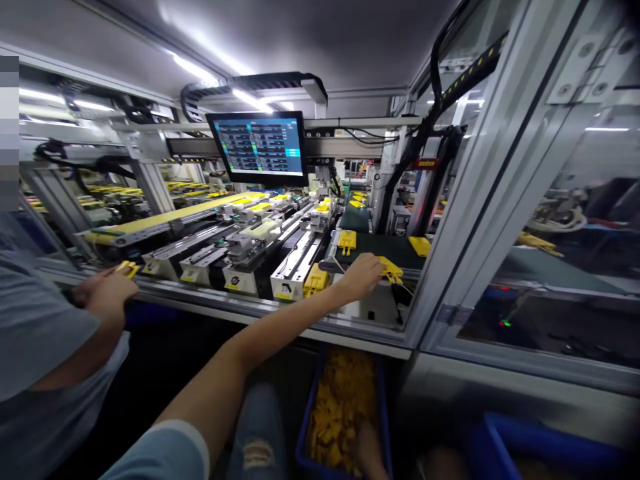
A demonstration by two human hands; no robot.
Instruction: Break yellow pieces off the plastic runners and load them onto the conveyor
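at conveyor (375, 248), left hand (363, 277) closed on one yellow part (391, 270); right hand (367, 453) in blue bin (303, 433), grip unclear

Counted from my station | my hands: 2, left hand (365, 273) at the belt, right hand (369, 448) in the nearer bin | co-worker hand (106, 292): 1 | monitor (256, 148): 1 | blue bins (383, 400): 2 | yellow plastic parts (347, 241) on dark belt: 3, one under my left hand | nearer bin's parts: too many to count
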